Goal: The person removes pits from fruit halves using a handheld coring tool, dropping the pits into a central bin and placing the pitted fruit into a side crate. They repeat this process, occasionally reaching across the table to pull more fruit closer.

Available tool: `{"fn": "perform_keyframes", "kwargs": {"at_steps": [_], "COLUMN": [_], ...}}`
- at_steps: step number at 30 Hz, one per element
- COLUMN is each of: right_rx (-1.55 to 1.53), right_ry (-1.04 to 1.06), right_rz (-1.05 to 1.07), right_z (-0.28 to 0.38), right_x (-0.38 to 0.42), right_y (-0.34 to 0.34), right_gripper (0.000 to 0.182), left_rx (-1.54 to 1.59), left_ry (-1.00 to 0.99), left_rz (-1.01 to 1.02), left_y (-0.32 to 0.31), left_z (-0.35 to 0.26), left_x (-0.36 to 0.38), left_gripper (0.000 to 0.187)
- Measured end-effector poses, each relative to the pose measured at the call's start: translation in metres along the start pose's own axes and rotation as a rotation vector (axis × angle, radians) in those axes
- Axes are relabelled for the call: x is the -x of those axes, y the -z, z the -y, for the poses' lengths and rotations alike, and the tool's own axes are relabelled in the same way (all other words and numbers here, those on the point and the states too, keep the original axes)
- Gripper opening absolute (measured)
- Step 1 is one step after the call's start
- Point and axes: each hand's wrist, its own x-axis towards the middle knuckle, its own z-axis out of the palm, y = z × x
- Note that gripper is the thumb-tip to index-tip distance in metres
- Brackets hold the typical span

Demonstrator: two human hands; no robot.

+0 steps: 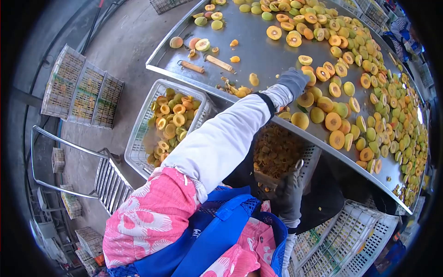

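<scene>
My left hand (294, 81), in a grey glove, reaches over the metal table (249, 39). Its fingers curl against a yellow-orange peach half (310, 77), partly covered by the hand. Low in front of my body, my right hand (290, 191) wears a dark glove and is closed round a small metal tool (299, 164); only its rounded, spoon-like tip shows. Below the table edge, next to that hand, a crate (313, 161) contains brown pits and scraps. Many cut peaches (333, 121) cover the table, several with pits showing.
A white crate (132, 138) of pitted peach halves stands left of my arm. Two wooden-handled tools (218, 63) lie on the table. A metal-framed chair (110, 182) and stacked crates (83, 90) stand left; more crates (344, 235) lie lower right. Another person (400, 34) is at the far right.
</scene>
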Motion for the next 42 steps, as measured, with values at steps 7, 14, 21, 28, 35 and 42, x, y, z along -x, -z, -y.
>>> {"fn": "perform_keyframes", "kwargs": {"at_steps": [7,14,21,28,35,42], "right_rx": [-0.626,-0.527,-0.278,-0.096,-0.035,-0.449], "right_ry": [-0.388,-0.413,-0.241,-0.126,-0.056,-0.155], "right_rz": [0.084,-0.06,-0.349,-0.453,-0.535,-0.442], "right_z": [0.146,0.127,0.105,0.11,0.115,0.103], "right_x": [-0.069,-0.046,-0.035,-0.023,-0.023,-0.021], "right_y": [0.011,-0.004,0.001,0.003,-0.007,-0.007], "right_gripper": [0.016,0.017,0.019,0.02,0.021,0.023], "left_rx": [0.14,1.748,1.147,1.591,1.815,1.744], "left_ry": [0.047,0.183,-0.5,-0.214,0.124,0.002], "left_rz": [-0.213,-0.025,-0.297,-0.07,-0.105,-0.277], "left_y": [-0.009,0.038,0.035,0.052,0.049,0.052], "left_z": [0.044,0.006,-0.052,-0.085,-0.104,-0.114], "left_x": [0.062,0.134,0.185,0.202,0.206,0.213], "left_gripper": [0.035,0.034,0.032,0.05,0.042,0.033]}}
